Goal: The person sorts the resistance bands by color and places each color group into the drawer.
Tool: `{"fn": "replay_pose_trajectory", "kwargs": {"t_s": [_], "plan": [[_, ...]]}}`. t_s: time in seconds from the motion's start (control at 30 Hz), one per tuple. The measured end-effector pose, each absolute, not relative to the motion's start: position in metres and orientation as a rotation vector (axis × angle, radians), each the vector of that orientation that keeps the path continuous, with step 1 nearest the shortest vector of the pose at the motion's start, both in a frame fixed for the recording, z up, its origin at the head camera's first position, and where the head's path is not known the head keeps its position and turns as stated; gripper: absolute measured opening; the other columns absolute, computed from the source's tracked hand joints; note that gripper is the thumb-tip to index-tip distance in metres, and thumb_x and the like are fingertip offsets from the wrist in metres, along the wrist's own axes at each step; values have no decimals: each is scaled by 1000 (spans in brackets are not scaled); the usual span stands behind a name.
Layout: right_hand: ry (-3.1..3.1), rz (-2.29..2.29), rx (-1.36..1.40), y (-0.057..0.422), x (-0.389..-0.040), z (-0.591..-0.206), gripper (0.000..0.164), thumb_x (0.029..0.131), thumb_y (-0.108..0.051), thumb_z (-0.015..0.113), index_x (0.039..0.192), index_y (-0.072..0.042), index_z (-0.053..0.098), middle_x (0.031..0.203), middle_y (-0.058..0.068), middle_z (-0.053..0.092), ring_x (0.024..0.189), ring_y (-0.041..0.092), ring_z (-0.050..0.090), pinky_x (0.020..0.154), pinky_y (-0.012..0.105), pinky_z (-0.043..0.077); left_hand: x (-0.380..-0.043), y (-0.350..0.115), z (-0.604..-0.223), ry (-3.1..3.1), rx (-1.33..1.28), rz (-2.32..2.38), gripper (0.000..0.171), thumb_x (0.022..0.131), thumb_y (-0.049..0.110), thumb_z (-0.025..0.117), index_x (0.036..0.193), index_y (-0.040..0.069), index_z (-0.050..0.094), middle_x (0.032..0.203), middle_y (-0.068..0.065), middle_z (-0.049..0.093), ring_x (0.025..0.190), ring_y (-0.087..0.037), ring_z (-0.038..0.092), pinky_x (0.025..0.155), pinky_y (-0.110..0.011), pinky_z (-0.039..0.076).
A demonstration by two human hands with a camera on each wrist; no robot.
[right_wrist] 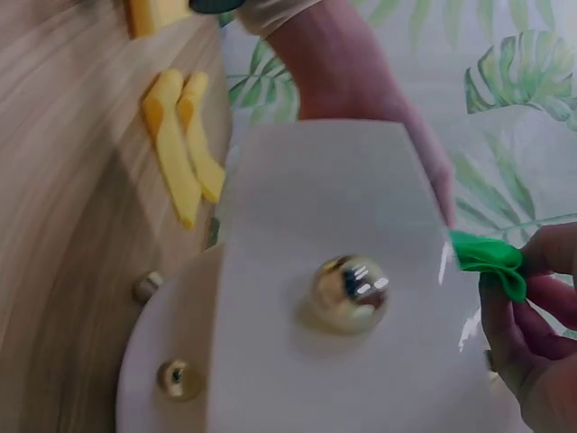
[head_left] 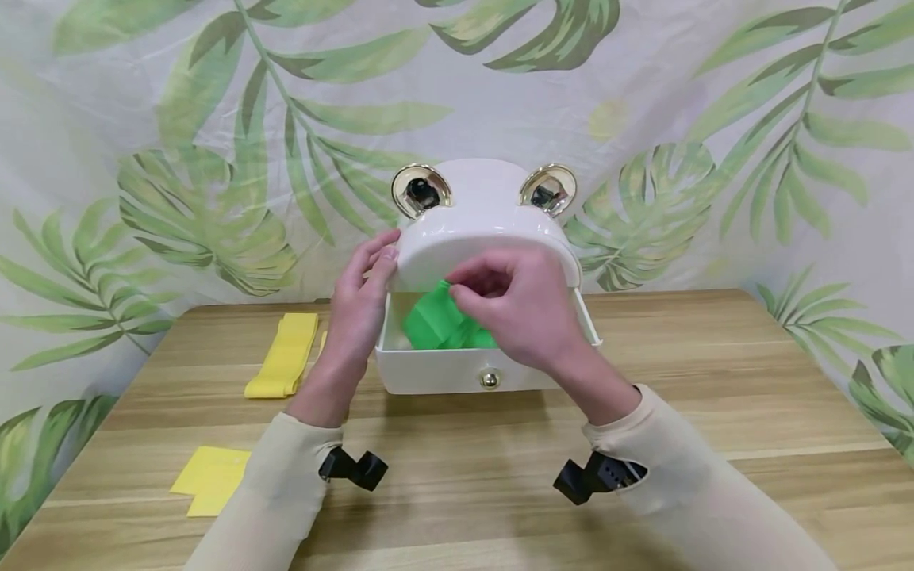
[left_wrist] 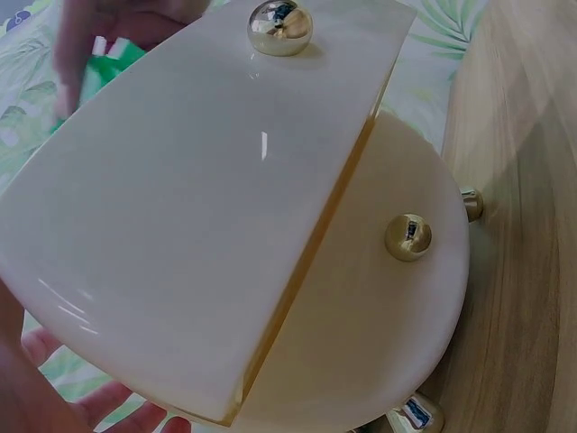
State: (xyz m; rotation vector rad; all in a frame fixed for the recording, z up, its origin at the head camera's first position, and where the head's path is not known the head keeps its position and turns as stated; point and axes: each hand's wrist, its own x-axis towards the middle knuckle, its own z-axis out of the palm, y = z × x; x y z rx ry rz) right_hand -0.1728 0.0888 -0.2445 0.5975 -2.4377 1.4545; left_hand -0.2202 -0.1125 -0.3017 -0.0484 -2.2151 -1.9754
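A white frog-shaped drawer box (head_left: 493, 252) stands on the table, its upper drawer (head_left: 435, 373) pulled out. Inside the drawer lies a thin, folded green band (head_left: 435, 321), with one end raised. My right hand (head_left: 524, 305) pinches that raised end between thumb and fingers, over the drawer; the folded end of the green band (right_wrist: 491, 257) shows between the fingertips in the right wrist view. My left hand (head_left: 360, 297) rests its extended fingers against the box's left side, beside the drawer. The left wrist view shows its fingers (left_wrist: 104, 401) behind the drawer's edge.
A folded yellow band (head_left: 282, 357) lies left of the box, partly beside another yellow piece behind my left wrist. Nearer the front left are flat yellow pieces (head_left: 210, 480). Below the pulled-out drawer, a lower drawer (left_wrist: 361, 307) is closed. A leaf-patterned cloth (head_left: 500, 103) hangs behind.
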Motion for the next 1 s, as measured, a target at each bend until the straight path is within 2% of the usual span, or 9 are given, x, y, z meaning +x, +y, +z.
{"fn": "replay_pose_trajectory", "kwargs": {"t_s": [0.17, 0.33, 0.57, 0.77, 0.9, 1.0], "plan": [[-2498, 1272, 579, 97, -172, -255, 8, 91, -5, 77, 95, -5, 84, 90, 7, 81, 77, 16, 74, 74, 30, 62, -221, -112, -301, -2204, -45, -1993, 44, 109, 49, 52, 151, 34, 58, 147, -4, 56, 119, -20, 58, 106, -48, 51], [-2556, 1045, 560, 105, -168, -261, 9, 89, -2, 77, 93, -5, 84, 87, 6, 80, 75, 16, 73, 73, 33, 63, -220, -112, -301, -2210, -45, -1993, 45, 109, 50, 52, 152, 35, 57, 149, -4, 55, 121, -20, 58, 109, -51, 50], [-2740, 736, 446, 116, -170, -264, 10, 90, -9, 78, 98, -8, 84, 92, 4, 82, 82, 18, 75, 77, 36, 62, -219, -113, -301, -2223, -30, -1992, 46, 109, 51, 52, 152, 36, 57, 150, -3, 54, 124, -21, 56, 109, -51, 49], [-2756, 679, 354, 128, -169, -265, 11, 92, -13, 78, 101, -10, 84, 94, 4, 82, 88, 23, 76, 76, 39, 58, -219, -113, -302, -2220, -28, -1991, 45, 109, 51, 52, 151, 37, 57, 150, -3, 54, 123, -21, 57, 107, -49, 50], [-2648, 804, 322, 137, -166, -270, 12, 93, -13, 78, 102, -7, 83, 94, 7, 82, 80, 23, 71, 72, 35, 53, -219, -113, -302, -2212, -32, -1989, 45, 109, 50, 52, 151, 36, 57, 149, -4, 55, 123, -20, 57, 108, -49, 50], [-2526, 904, 295, 142, -161, -275, 11, 91, -11, 80, 101, -6, 83, 93, 9, 81, 71, 20, 65, 67, 27, 48, -220, -112, -302, -2205, -37, -1990, 44, 109, 49, 52, 151, 35, 58, 148, -4, 55, 122, -21, 57, 108, -50, 50]]}}
